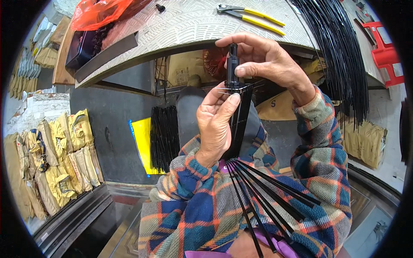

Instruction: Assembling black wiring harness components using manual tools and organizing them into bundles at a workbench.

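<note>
In front of my chest I hold what looks like a black umbrella frame, its dark ribs [241,124] bundled down across my lap and fanning out toward my body. At its upper end stands a black plastic runner [232,66], upright. My right hand [271,60] pinches the runner from the right between thumb and fingers. Lower down, my left hand [216,122] is closed at the runner's base, thumb pressed on the joint where thin metal wires stick out to the left. The fingertips behind the parts are hidden.
Yellow-handled pliers [254,18] lie on the worktable [189,28] ahead. Long black rods [340,56] hang over its right edge; another black bundle [164,137] is beside my leg. Wrapped packages [56,159] stack at left. A red plastic stool [385,53] stands far right.
</note>
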